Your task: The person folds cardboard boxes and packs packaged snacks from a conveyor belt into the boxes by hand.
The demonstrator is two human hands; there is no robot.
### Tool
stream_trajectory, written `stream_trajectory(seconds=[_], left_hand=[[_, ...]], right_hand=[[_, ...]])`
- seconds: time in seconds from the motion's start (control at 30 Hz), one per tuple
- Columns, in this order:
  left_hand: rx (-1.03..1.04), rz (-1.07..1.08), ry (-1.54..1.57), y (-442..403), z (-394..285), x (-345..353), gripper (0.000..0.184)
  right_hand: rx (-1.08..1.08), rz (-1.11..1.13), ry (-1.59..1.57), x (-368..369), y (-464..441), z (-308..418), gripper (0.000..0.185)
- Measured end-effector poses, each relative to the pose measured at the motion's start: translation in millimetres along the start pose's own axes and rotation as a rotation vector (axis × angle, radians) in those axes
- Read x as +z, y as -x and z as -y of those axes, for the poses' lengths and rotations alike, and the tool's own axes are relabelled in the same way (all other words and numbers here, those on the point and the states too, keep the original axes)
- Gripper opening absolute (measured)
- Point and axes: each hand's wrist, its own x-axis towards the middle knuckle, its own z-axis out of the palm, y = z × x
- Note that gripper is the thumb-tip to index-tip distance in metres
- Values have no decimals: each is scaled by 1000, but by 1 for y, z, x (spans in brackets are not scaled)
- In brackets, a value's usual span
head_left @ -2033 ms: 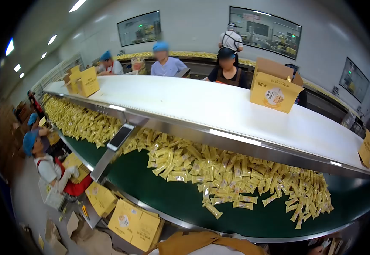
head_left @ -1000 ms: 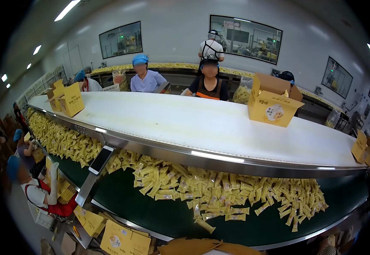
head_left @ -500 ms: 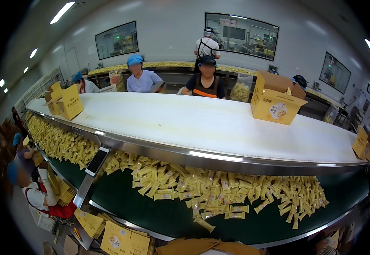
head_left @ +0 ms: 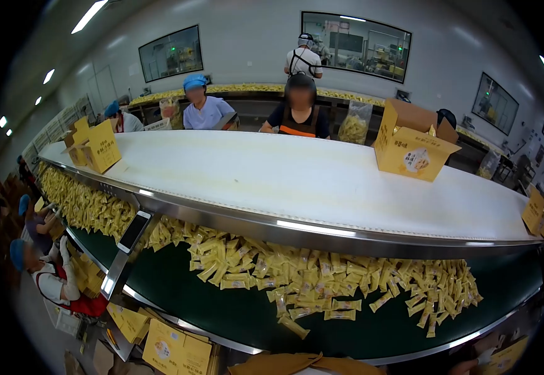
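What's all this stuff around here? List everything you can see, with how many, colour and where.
Wrapped packets: very many, yellow, heaped on the lower belt
Lower belt: one, green, front
Upper belt: one, white, middle
Open cartons: several, yellow, upper belt's ends
Phone: one, white-edged, metal arm at left
Flat cartons: stacks, yellow, lower left
Clear bags: at least three, behind the upper belt
Windows: three, dark-framed, back wall
Co-workers: at least seven, mixed clothing, behind and left
Wearer's apron: one, brown, bottom edge
Wearer's hands: not in view
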Motion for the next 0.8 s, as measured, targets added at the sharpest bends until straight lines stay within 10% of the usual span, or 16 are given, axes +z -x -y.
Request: stream_trajectory(seconds=[0.37, 0.8], left_hand=[[-57, -67, 115, 7, 2, 24, 64], [-397, -60, 311, -33, 217, 52, 63]], right_hand=[[-165, 281, 228, 9, -85, 7, 52], [-674, -232, 382, 52, -62, 137, 21]])
